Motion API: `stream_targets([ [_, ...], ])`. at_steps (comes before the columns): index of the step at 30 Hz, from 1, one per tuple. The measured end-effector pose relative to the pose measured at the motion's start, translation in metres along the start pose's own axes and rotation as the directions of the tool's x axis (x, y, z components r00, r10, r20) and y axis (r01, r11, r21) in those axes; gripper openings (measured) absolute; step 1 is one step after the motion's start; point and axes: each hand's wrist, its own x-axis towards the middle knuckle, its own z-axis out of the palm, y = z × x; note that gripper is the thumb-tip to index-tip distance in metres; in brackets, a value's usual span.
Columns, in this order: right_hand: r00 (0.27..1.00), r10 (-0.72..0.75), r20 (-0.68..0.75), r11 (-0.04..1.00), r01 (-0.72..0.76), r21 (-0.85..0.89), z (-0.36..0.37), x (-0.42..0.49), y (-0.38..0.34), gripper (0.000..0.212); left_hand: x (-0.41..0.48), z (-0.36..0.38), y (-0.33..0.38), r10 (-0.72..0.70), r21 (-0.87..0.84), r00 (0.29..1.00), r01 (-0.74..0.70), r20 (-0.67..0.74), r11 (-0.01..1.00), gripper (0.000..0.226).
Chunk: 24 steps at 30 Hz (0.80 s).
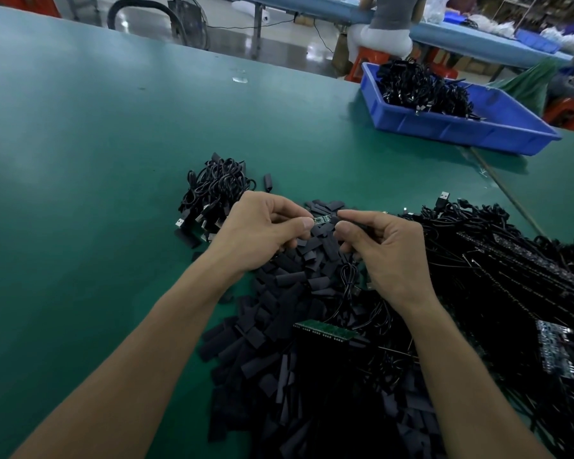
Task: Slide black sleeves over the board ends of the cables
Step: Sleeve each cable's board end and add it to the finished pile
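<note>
The table [80,160] is green, with wide open surface to the left and out to the far edge. On the right, a heap [511,260] of black cables runs down to the near edge. The sleeves [279,359] lie in a loose central pile beneath both forearms. A blue bin [444,127] holding more cables stands far right, well apart. A coiled bundle [212,193] lies just left of the hands.

The left hand [262,233] and right hand [388,253] hover above the sleeves. The board [322,219], bare, sits between them. The left fingers pinch one end of it. The right fingers pinch the cable [345,276] just beside the other end. A green panel [325,331] lies near the right wrist.
</note>
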Motion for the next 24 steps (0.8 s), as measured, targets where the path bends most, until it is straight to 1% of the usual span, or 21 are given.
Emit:
stream_targets([
  [4, 1.000, 0.020, -0.001, 0.998, -0.020, 0.055, 0.0000, -0.0007, -0.0025, 0.014, 0.0001, -0.0006, -0.0005, 0.003, -0.025, 1.000, -0.003, 0.001, 1.000, 0.009],
  [8, 0.999, 0.029, -0.024, 0.997, -0.027, 0.074, 0.0003, -0.0008, -0.0038, 0.016, 0.0000, -0.0002, -0.0009, 0.000, -0.051, 1.000, 0.000, 0.006, 0.999, 0.008],
  [14, 1.000, 0.020, -0.017, 1.000, -0.020, 0.022, 0.0003, -0.0021, -0.0060, 0.023, -0.0005, 0.0005, -0.0003, -0.012, -0.055, 1.000, 0.012, -0.006, 0.998, 0.006],
  [17, 0.999, 0.007, -0.038, 1.000, -0.008, -0.024, 0.0008, -0.0033, -0.0057, 0.025, -0.0013, 0.0012, 0.0010, -0.023, -0.068, 1.000, 0.022, -0.006, 0.997, 0.005],
  [24, 0.997, -0.026, -0.078, 0.994, 0.018, -0.105, 0.0036, -0.0039, -0.0038, 0.022, -0.0027, 0.0031, 0.0024, -0.024, -0.050, 1.000, 0.025, 0.019, 0.998, 0.007],
])
